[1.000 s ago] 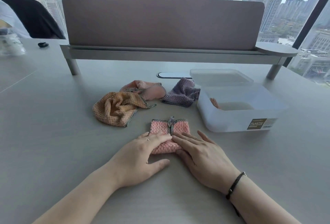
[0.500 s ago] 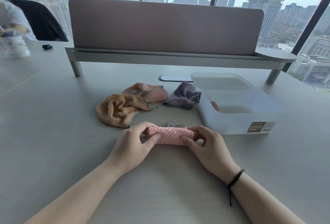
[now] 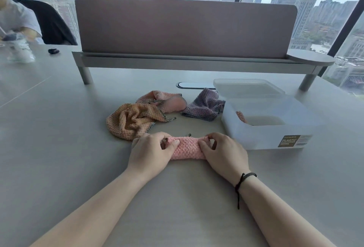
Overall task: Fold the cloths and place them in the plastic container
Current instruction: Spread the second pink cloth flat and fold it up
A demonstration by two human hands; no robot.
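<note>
Both my hands are on the pink cloth [image 3: 186,148], which lies folded into a narrow strip on the counter [image 3: 59,148], long side running left to right. Left hand [image 3: 150,152] pinches the strip's left end, thumb on the near face, fingers curled over the far edge. Right hand [image 3: 224,153] does the same on the right end, thumb pressed on top, fingers hooked over the back. Neither hand is spread; both are closed on fabric. A dark-trimmed corner of the cloth pokes up at the far edge between the hands. Black cord bracelet [image 3: 243,179] sits on my right wrist.

Plastic container [image 3: 264,134] sits to the right, just beyond the right hand, open. Label faces me on its front right. Something pinkish-orange [image 3: 241,116] lies inside at the left wall; can't tell from here if it's a folded cloth. Clear lid [image 3: 248,88] sits behind the container, touching or overlapping its rear edge.

Three unfolded cloths lie crumpled further back on the counter: orange cloth [image 3: 132,120] just beyond my left hand, a second pink cloth [image 3: 165,101] behind it and touching it, purple cloth [image 3: 204,106] right against the container's left side.

Desk divider panel [image 3: 185,26] stands across the back on a raised shelf [image 3: 193,62]. Small black object [image 3: 53,51] far left on the counter. Another person's sleeve [image 3: 15,20] shows at the far left edge, blurred.
</note>
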